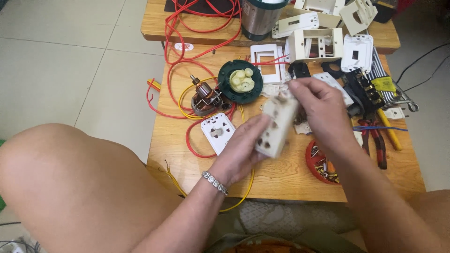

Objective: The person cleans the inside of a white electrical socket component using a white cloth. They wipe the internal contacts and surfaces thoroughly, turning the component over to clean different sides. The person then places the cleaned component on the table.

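Wooden worktable (281,180), cluttered, over pale tile floor. White socket block (276,125) held above table centre, blurred. Left hand (243,150) wraps its lower end, fingers closed around it. Right hand (318,110) pinches the upper end, fingers narrow. Left of the block: white socket faceplate (218,132), copper-wound motor armature (204,98), red wire (187,56). Right of it: red lid of screws (321,164), red-handled pliers (377,140). Risk, judged: a slipping block could drop onto the screws and scatter them.

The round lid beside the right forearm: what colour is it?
Red lid, holding small metal parts; the head view shows it.
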